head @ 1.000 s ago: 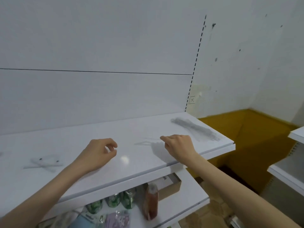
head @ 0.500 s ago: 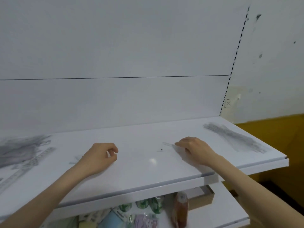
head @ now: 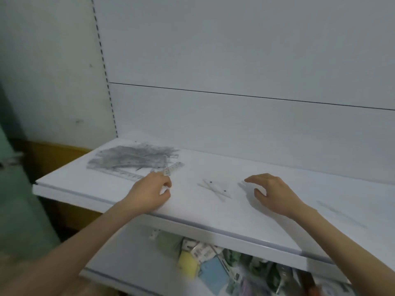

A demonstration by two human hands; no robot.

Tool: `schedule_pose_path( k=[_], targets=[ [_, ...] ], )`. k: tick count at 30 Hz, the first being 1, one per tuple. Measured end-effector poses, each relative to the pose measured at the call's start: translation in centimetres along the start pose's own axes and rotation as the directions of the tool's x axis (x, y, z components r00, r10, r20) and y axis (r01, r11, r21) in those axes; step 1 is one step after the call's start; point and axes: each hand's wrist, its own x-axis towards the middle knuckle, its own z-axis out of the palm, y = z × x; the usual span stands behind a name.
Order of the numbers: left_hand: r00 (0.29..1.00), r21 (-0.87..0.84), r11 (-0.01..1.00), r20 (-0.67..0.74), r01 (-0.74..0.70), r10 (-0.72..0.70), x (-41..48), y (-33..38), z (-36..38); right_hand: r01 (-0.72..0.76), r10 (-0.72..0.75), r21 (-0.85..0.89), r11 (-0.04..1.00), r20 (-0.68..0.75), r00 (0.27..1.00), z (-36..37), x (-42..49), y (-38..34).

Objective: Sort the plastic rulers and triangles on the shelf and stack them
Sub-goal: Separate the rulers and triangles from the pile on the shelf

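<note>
Sorting was partly done, I judged: one pile built, strays left along the shelf [head: 235, 218].

At the far left back of the shelf a pile [head: 132, 159] of clear rulers and triangles lay loosely fanned, not squared, so I reckoned it wanted tidying. A ruler [head: 174, 167] stuck out of its near edge. My left hand [head: 149, 193] sat with fingers curled, one fingertip at that ruler's end; I could not tell whether it pinched it or only touched it. In the middle two clear pieces [head: 214, 189] lay crossed, apart from the pile and not yet gathered. My right hand [head: 275, 193] hovered just beside them, fingers spread and loose, holding nothing. Far right, a faint strip [head: 339, 212] lay alone, too blurred to name; probably more to collect.
</note>
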Motion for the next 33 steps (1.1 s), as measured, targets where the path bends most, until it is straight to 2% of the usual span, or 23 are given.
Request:
schedule_pose_path(
  k=[6,11,20,24,30,33],
  targets=[
    [0.98,-0.018,0.987,-0.117,0.159,-0.16,-4.1,-8.0,-2.1,0.247,-0.253,0.077,0.966,0.092,0.963,4.8,7.3,-9.1],
    [0.963,-0.069,0.974,-0.149,0.214,-0.222,-4.2,-14.7,-3.3,0.319,-0.316,0.01,0.948,0.155,0.936,7.0,12.8,-15.6],
    [0.988,-0.061,0.993,-0.11,0.103,-0.109,2.5,-25.7,-5.3,0.238,-0.21,-0.103,0.966,0.231,0.95,11.2,23.9,-21.4],
    [1.0,-0.107,0.994,-0.002,0.0,0.0,5.4,-27.8,-5.4,0.146,-0.105,-0.118,0.982,0.301,0.948,13.4,27.2,-23.3],
    [0.987,-0.151,0.983,0.101,-0.105,0.121,8.0,-27.4,-4.4,0.16,-0.144,-0.145,0.976,0.118,0.983,15.9,28.1,-24.1],
    [0.986,-0.172,0.976,0.079,-0.132,0.147,8.9,-27.0,-3.7,0.293,-0.298,-0.228,0.928,0.015,0.955,16.4,27.5,-24.2]
  ],
)
